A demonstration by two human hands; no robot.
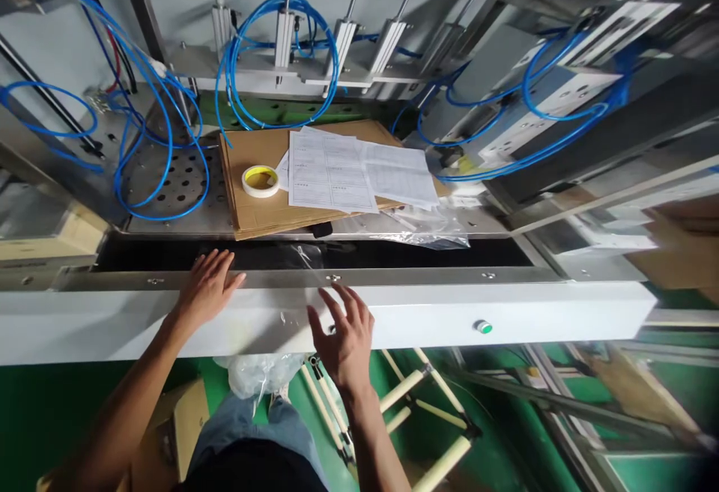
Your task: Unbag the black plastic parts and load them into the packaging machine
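My left hand (pixel 207 287) lies flat with fingers spread on the front rail of a white machine (pixel 505 316), at the edge of a black belt (pixel 393 252). My right hand (pixel 342 335) hovers in front of the white panel, fingers apart, holding nothing. A clear plastic bag (pixel 303 260) lies on the belt between my hands and drapes over the rail. More crumpled clear plastic (pixel 261 372) hangs below the machine near my knees.
Behind the belt lie a stack of flat cardboard (pixel 255 211), a roll of yellow tape (pixel 261 180) and printed sheets (pixel 348 174). Blue air hoses (pixel 281 58) loop above. A green button (pixel 481 326) sits on the panel. A cardboard box (pixel 180 421) stands on the green floor.
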